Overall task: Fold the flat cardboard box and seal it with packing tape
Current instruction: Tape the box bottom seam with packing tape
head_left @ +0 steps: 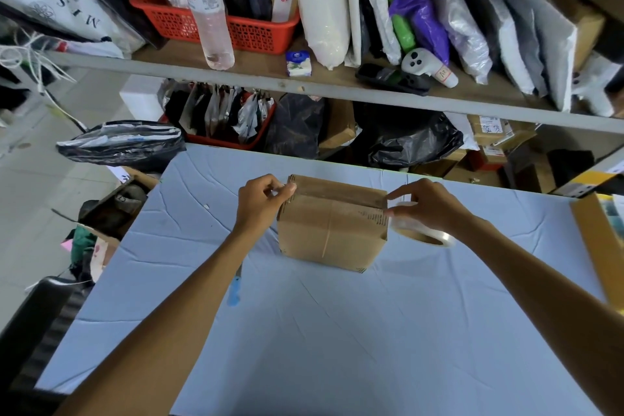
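Left hand (266, 201): pinches at the box (332, 233) corner, apparently the tape end (275, 193).
Right hand (426, 207): curled round the tape roll (423, 236).
Advice: we keep tape taut along the seam (337, 205).

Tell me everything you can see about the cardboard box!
The cardboard box is brown, folded up, its flaps shut with a seam down the middle. It stands on the pale blue table. The left hand pinches its upper left corner; the right hand, holding a clear tape roll, touches its right edge.
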Tool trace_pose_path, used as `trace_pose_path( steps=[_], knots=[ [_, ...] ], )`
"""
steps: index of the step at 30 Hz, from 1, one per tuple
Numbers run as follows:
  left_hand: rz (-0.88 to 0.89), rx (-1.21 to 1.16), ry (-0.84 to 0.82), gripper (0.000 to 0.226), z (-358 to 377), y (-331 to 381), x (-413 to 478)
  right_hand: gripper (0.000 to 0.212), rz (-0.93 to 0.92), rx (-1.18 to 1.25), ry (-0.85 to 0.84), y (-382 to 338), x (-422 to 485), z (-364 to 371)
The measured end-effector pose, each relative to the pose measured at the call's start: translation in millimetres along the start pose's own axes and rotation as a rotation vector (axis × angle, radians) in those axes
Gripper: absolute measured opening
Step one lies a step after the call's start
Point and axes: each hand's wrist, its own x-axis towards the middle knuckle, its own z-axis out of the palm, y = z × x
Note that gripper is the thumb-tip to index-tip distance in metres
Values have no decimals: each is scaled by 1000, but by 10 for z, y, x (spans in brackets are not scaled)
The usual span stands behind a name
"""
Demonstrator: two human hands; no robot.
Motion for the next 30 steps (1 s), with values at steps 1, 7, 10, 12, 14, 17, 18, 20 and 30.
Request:
trace_pose_path(
  steps=[1, 7, 10, 12, 14, 17, 18, 20, 30],
  knots=[
    [-6, -9, 14, 32, 15, 7, -3, 37, 32, 10, 10, 10, 18, 11],
    [-50, -59, 61, 32, 81, -26, 22, 47, 140, 79, 22, 38, 122, 33],
    [-58, -53, 67, 33, 79, -36, 40, 46, 148, 90, 9, 31, 161, 43],
    [-69, -57, 75, 35, 66, -36, 57, 45, 154, 114, -13, 34, 194, 63],
    [-84, -68, 73, 37, 54, -30, 82, 42, 153, 129, -28, 45, 227, 95],
    [-111, -87, 71, 34, 57, -43, 130, 40, 168, 147, -25, 63, 270, 129],
    [-113, -90, 71, 33, 60, -41, 137, 41, 176, 155, -17, 77, 278, 134],
    [-108, -76, 73, 34, 70, -42, 151, 43, 182, 157, 4, 100, 307, 138],
    [-214, -50, 4, 47, 45, -144, 222, 30, 161, 188, -33, 85, 315, 175]
  ],
)
